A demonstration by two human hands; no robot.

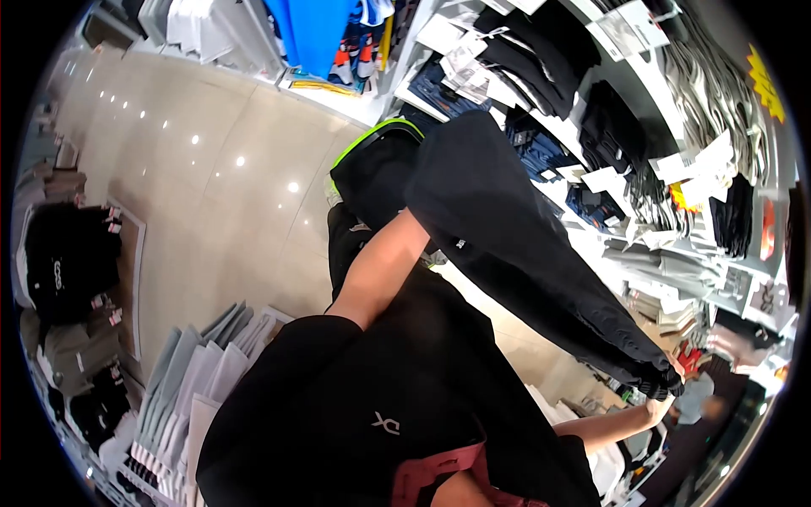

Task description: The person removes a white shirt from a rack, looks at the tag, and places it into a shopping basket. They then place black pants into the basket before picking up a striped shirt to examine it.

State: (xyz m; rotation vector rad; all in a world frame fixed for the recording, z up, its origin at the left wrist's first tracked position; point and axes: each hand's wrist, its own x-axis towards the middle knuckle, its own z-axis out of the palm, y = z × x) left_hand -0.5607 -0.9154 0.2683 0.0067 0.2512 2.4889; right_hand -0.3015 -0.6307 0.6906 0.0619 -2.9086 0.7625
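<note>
A pair of black trousers with elastic cuffs and a small white logo stretches diagonally in front of me. At its lower right end, my right hand is closed around the gathered cuffs. My left forearm reaches up to the wide upper end of the trousers. The cloth covers my left hand, so its fingers do not show. Behind that end is a black item with a neon-green edge, whose kind I cannot make out.
Shelves on the right hold folded dark and grey clothes with white tags. Pale hanging garments are at the lower left, and a display of black clothes stands at the far left. Shiny tiled floor lies between.
</note>
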